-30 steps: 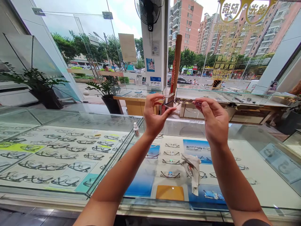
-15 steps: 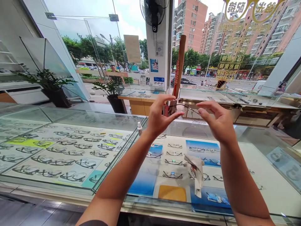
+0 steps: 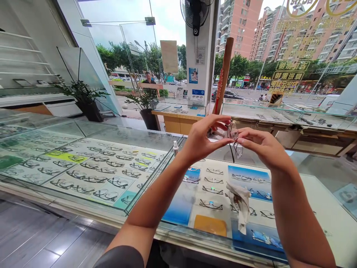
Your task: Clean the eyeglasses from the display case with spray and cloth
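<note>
A pair of eyeglasses (image 3: 233, 131) with a thin dark frame is held up above the glass counter, turned so that one lens sits above the other. My left hand (image 3: 208, 136) grips it from the left, thumb below and fingers above one lens. My right hand (image 3: 260, 143) pinches the frame near its middle with thumb and fingertips. One dark temple hangs downward under the hands. Below them, a crumpled grey cloth (image 3: 240, 204) lies on the counter top, beside an orange-brown pad (image 3: 210, 225).
Rows of eyeglasses (image 3: 100, 162) fill the glass display counter (image 3: 131, 208). A small white spray bottle (image 3: 175, 147) stands left of my forearm. Potted plants (image 3: 146, 111), a wooden post (image 3: 224, 74) and a second display case (image 3: 178, 109) stand beyond. A person (image 3: 148, 80) is outside the glass.
The eyeglasses have turned from roughly level to upright on end. Both hands have come closer together, the right now pinching nearer the frame's middle. The view has swung slightly left.
</note>
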The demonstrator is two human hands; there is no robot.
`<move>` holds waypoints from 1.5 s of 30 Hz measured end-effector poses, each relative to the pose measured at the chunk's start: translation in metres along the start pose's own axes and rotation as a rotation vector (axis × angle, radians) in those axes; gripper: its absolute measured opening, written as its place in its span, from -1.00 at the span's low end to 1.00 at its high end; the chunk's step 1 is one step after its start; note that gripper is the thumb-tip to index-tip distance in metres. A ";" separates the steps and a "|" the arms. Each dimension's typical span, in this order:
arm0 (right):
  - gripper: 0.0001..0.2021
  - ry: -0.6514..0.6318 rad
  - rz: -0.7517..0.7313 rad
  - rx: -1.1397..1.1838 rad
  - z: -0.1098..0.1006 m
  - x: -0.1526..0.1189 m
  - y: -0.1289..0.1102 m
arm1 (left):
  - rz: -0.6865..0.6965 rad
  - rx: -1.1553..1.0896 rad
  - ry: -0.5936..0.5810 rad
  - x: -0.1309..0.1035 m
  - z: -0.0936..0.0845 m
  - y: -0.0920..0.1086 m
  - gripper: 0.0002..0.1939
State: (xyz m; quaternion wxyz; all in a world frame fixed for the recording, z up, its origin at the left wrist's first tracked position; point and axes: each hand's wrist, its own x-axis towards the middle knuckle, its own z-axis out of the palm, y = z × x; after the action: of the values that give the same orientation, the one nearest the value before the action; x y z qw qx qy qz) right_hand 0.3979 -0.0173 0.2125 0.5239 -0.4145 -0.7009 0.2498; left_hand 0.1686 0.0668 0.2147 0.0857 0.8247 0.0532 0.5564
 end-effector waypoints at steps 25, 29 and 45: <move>-0.85 0.352 -0.063 -0.391 0.157 -0.141 -0.004 | -0.950 -0.299 0.156 -0.165 0.017 0.112 -0.62; -0.81 0.415 -0.076 -0.499 0.171 -0.161 -0.002 | -0.974 -0.348 0.157 -0.173 0.020 0.119 -0.61; -0.80 0.387 0.126 -0.011 0.163 -0.180 0.006 | -0.929 -0.337 -0.040 -0.174 -0.006 0.120 -0.59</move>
State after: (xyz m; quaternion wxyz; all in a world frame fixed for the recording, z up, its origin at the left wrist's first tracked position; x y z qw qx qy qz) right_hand 0.2651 -0.1525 0.0597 0.6299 -0.5007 -0.5612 0.1941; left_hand 0.0966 -0.0823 0.0832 0.4577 0.6991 0.3229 0.4445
